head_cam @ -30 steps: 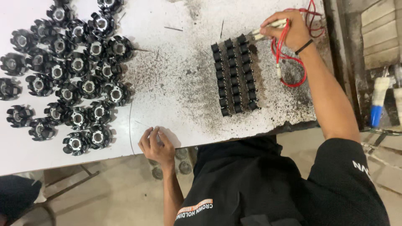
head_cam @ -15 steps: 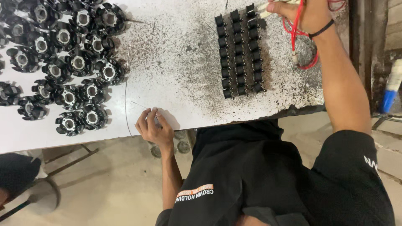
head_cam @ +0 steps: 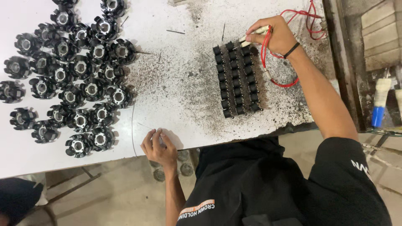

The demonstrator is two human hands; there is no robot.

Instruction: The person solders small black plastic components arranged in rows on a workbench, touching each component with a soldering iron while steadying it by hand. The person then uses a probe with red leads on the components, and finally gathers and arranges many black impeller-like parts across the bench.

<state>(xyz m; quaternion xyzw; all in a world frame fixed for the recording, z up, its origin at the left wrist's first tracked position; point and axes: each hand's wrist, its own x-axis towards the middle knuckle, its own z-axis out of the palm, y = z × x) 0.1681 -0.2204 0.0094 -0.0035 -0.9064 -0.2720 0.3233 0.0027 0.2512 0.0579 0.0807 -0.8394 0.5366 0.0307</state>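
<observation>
A block of small black rectangular parts (head_cam: pixel 237 77), set side by side in three tidy rows, lies on the right part of the white desk (head_cam: pixel 180 88). At the far end of that block, the right hand (head_cam: pixel 273 37) is closed around a pale, slim, pen-like tool (head_cam: pixel 253 35), whose tip touches the top of the rows. A thin red wire (head_cam: pixel 268 62) runs from that hand, loops down beside the block on its right side, and trails up toward the far right corner of the desk. A black band (head_cam: pixel 292 50) sits on the right wrist.

Dark specks and grit cover the desk surface around the block and spread toward the middle.

The left hand (head_cam: pixel 159 148) rests at the near edge of the desk, well apart from the block, its fingers curled and pinching the end of a thin bare metal wire (head_cam: pixel 133 125) that curves away across the desk.

Further left, a large cluster of round black plastic pieces with pale metal centres (head_cam: pixel 71 79) covers the desk, many touching one another. No box or tray holds any of these; all lie loose on the surface.

Beyond the right edge of the desk, a white and blue cylindrical object (head_cam: pixel 379 104) lies on a frame.
</observation>
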